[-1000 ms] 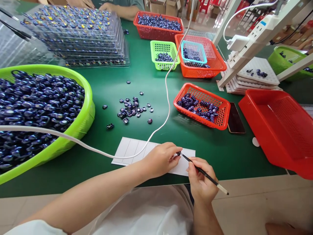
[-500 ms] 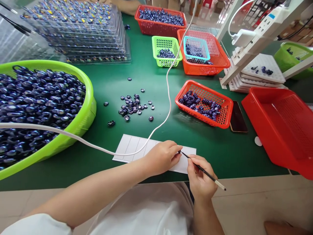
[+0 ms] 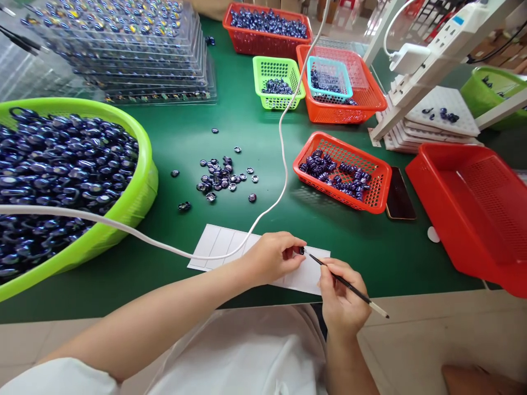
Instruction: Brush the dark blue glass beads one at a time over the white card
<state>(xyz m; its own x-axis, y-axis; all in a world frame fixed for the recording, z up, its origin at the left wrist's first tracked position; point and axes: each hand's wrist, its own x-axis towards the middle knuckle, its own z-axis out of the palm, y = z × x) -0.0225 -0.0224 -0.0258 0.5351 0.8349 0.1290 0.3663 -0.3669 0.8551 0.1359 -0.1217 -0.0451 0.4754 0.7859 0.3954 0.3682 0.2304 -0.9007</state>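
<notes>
Between thumb and fingertips, my left hand (image 3: 275,256) pinches a small dark glossy piece (image 3: 302,250) over a white sheet with ruled lines (image 3: 218,241). My right hand (image 3: 346,296) is closed around a thin black brush (image 3: 349,287) with a pale end section. The brush's tip points at the dark piece; whether they touch, I cannot tell. Beyond the sheet, several similar dark shiny pieces (image 3: 222,175) lie loose on the green table (image 3: 251,123). A red-orange basket (image 3: 385,189) with more dark pieces stands to the right of them.
A large lime-green basket (image 3: 150,175) heaped with dark shiny pieces stands at left. A white cable (image 3: 284,148) crosses the table and the sheet. Stacked clear trays (image 3: 197,82) sit behind. At right are a phone (image 3: 400,197), a red bin (image 3: 465,219) and a post with power sockets (image 3: 444,44).
My left fingers have shifted around the dark piece, which shows more now. My right hand and the brush have moved slightly right, and the whole view has shifted a little.
</notes>
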